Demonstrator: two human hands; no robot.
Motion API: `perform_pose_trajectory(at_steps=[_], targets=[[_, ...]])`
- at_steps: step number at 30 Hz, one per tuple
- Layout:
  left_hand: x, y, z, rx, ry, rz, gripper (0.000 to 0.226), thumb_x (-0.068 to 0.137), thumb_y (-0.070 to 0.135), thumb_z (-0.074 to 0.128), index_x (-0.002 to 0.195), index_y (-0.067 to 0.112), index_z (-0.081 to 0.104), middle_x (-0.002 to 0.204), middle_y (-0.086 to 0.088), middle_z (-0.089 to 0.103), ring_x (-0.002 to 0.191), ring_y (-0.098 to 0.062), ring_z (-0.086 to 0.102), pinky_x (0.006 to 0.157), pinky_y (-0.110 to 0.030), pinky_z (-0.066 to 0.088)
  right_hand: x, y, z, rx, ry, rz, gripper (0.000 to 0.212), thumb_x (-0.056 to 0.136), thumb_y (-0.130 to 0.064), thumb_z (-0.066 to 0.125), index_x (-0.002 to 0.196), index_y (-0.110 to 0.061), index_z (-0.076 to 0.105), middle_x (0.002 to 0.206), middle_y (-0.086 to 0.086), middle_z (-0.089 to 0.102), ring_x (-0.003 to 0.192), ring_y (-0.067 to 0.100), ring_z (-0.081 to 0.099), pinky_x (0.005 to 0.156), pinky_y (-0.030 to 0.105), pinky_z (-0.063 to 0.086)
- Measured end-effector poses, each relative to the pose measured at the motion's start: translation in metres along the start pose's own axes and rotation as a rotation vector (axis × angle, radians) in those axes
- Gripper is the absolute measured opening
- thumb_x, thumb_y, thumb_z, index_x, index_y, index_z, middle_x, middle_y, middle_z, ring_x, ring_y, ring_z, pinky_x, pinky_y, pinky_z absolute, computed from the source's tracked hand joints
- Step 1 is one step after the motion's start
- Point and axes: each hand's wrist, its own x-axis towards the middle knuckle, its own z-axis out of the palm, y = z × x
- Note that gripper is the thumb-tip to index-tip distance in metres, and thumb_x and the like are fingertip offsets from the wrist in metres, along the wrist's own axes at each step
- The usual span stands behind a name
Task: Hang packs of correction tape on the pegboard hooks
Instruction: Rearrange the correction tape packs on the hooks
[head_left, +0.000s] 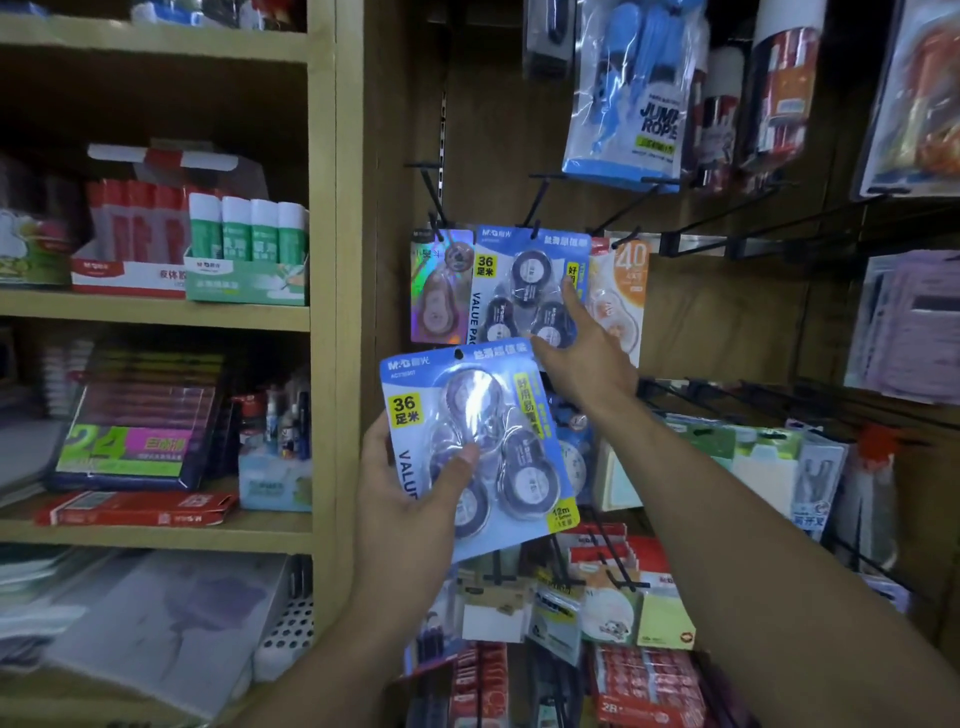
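My left hand (410, 493) grips a blue pack of correction tape (514, 415) by its lower left side, thumb across the clear blister, with the pack tilted in front of the pegboard. Above it a matching blue pack (498, 275) hangs on a black hook (537, 208). My right hand (587, 358) reaches up to that hanging pack, its fingers straight and touching the pack's lower right part. A holographic pack (439, 291) hangs to the left and an orange pack (626, 291) to the right.
Empty black hooks (779, 223) jut out at the right. A jump rope pack (631, 93) hangs above. Sticky notes (665, 621) and other packs hang below. A wooden shelf unit (324, 260) with glue sticks (247, 234) stands at the left.
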Motion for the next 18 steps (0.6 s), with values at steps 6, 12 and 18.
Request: perform_pose_trajectory(at_steps=[6,12,18], targets=[[0.012,0.009,0.011,-0.011,-0.042,0.013,0.051,0.082,0.008,0.074,0.125,0.024,0.053,0.101,0.010,0.074,0.083,0.000,0.072,0.061,-0.011,0.054,-0.005,0.008,-0.014,-0.069,-0.037,-0.047,0.082,0.089,-0.065,0.058,0.157,-0.049,0.016,0.146,0.013,0.047,0.124,0.038,0.056,0.096,0.048,0.049],[0.039,0.013,0.026,-0.021,-0.042,0.076,0.053,0.080,0.013,0.076,0.125,0.024,0.052,0.109,0.007,0.072,0.095,-0.007,0.072,0.079,-0.026,0.056,-0.031,0.006,-0.032,0.422,0.110,-0.106,0.048,0.100,-0.048,0.056,0.144,-0.033,0.050,0.108,-0.010,0.063,0.099,0.015,0.063,0.091,0.048,0.054],[0.090,0.025,0.056,0.029,-0.081,0.194,0.080,0.070,0.035,0.080,0.138,0.033,0.039,0.135,0.007,0.058,0.126,-0.012,0.056,0.105,-0.044,0.045,-0.054,0.003,-0.038,0.602,0.015,-0.200,0.075,0.084,-0.050,0.075,0.149,-0.047,0.038,0.126,-0.003,0.062,0.102,0.019,0.069,0.090,0.042,0.058]])
